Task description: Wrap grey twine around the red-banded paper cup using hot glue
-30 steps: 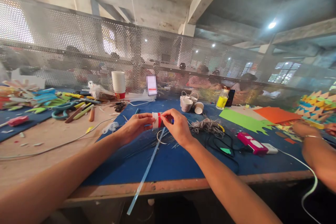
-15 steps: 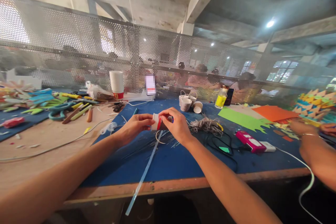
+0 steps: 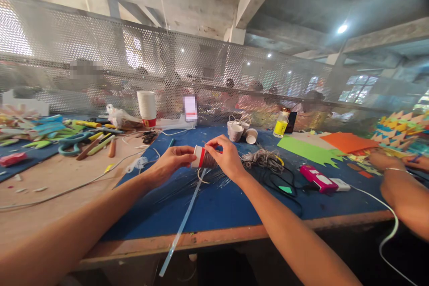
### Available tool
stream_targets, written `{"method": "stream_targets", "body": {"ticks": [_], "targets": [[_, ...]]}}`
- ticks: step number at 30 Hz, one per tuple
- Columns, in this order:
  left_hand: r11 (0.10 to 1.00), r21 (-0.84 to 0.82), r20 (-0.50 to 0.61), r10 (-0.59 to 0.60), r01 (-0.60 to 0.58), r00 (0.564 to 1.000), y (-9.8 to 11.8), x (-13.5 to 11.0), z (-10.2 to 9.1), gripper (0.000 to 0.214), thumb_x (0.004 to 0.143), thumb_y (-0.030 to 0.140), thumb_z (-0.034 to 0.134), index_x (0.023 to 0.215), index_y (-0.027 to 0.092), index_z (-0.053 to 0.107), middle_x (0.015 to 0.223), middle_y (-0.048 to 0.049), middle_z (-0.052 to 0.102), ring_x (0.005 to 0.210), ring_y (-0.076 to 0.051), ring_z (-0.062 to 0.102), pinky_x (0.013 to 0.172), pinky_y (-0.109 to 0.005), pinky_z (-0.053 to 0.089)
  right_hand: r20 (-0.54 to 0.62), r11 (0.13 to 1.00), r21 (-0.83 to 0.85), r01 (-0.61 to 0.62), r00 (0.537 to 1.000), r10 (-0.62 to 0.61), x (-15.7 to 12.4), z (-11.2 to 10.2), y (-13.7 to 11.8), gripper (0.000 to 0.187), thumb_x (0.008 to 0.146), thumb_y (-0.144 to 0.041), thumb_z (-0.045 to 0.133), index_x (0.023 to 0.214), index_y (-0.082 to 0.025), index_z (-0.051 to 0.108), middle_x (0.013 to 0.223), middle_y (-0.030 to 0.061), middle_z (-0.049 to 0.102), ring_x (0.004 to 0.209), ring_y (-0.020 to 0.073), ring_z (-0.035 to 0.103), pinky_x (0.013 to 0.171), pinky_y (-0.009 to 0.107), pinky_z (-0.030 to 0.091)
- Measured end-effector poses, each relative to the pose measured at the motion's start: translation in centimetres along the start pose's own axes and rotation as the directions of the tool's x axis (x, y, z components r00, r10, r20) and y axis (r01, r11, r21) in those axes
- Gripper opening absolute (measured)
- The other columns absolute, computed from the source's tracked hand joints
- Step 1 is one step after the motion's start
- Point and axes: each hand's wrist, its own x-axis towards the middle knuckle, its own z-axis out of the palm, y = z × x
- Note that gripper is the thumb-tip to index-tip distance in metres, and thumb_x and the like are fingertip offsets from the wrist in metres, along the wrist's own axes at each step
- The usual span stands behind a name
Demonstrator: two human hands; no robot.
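Observation:
Above the blue mat (image 3: 214,208) I hold a small paper cup (image 3: 203,158) on its side between both hands; it has a red band near its white base, and its body looks wound with brownish twine. My left hand (image 3: 170,161) grips the base end with closed fingers. My right hand (image 3: 225,157) pinches the cup's upper side. Under the cup, a pale translucent strip (image 3: 183,223) runs back over the table's near edge.
A tangle of twine (image 3: 263,159), black cable and a pink glue gun (image 3: 317,178) lie to the right. Small wrapped cups (image 3: 238,130), a yellow bottle (image 3: 280,125) and a cup stack (image 3: 146,106) stand behind. Scissors (image 3: 72,142) lie left. Another person's arm (image 3: 402,187) works at right.
The cup has turned in my hands, so the twine-covered side now shows. Both hands stay in nearly the same place. The view has drifted slightly.

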Motion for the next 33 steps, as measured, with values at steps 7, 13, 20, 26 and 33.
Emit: {"method": "stream_targets", "body": {"ticks": [7, 13, 20, 26, 33], "targets": [[1.0, 0.013, 0.022, 0.007, -0.007, 1.0, 0.09, -0.18, 0.05, 0.02, 0.074, 0.028, 0.072, 0.091, 0.016, 0.075, 0.083, -0.004, 0.067, 0.074, -0.015, 0.055, 0.068, -0.026, 0.041, 0.011, 0.999, 0.022, -0.028, 1.0, 0.028, -0.04, 0.1, 0.44, 0.009, 0.087, -0.026, 0.062, 0.086, -0.019, 0.067, 0.087, 0.0027, 0.062, 0.084, 0.0146, 0.06, 0.083, 0.028, 0.048], [0.999, 0.036, 0.052, 0.017, -0.019, 0.999, 0.05, -0.19, -0.03, 0.021, 0.075, 0.028, 0.072, 0.092, 0.016, 0.075, 0.084, -0.0039, 0.067, 0.075, -0.015, 0.055, 0.067, -0.026, 0.04, 0.029, 0.996, 0.053, -0.073, 0.997, 0.072, -0.02, 0.13, 0.62, 0.011, 0.086, -0.028, 0.062, 0.084, -0.019, 0.067, 0.087, 0.0022, 0.063, 0.081, 0.0136, 0.06, 0.081, 0.027, 0.048], [0.996, 0.075, 0.072, 0.043, -0.049, 0.996, -0.06, -0.13, -0.23, 0.017, 0.076, 0.026, 0.069, 0.09, 0.017, 0.075, 0.08, -0.0013, 0.065, 0.071, -0.013, 0.051, 0.066, -0.025, 0.038, 0.056, 0.986, 0.092, -0.14, 0.989, 0.135, -0.01, 0.1, 0.75, 0.014, 0.085, -0.031, 0.062, 0.083, -0.019, 0.067, 0.088, 0.0025, 0.064, 0.08, 0.0135, 0.061, 0.079, 0.026, 0.049], [0.996, 0.082, 0.06, 0.027, -0.032, 0.998, 0.14, -0.28, -0.09, 0.02, 0.073, 0.027, 0.069, 0.089, 0.017, 0.074, 0.082, -0.0038, 0.068, 0.075, -0.017, 0.056, 0.068, -0.027, 0.041, 0.093, 0.96, 0.166, -0.225, 0.973, 0.211, -0.02, 0.1, 0.79, 0.017, 0.083, -0.034, 0.062, 0.081, -0.018, 0.067, 0.087, 0.0027, 0.066, 0.078, 0.0134, 0.062, 0.074, 0.025, 0.05], [0.989, 0.137, 0.068, 0.05, -0.059, 0.996, 0.27, -0.34, -0.11, 0.019, 0.073, 0.026, 0.067, 0.088, 0.017, 0.074, 0.078, -0.0024, 0.067, 0.07, -0.016, 0.053, 0.065, -0.027, 0.039, 0.121, 0.934, 0.208, -0.292, 0.955, 0.272, 0.17, -0.21, 0.5, 0.018, 0.08, -0.034, 0.064, 0.079, -0.016, 0.068, 0.082, 0.0021, 0.068, 0.075, 0.0135, 0.061, 0.073, 0.025, 0.047]]}}
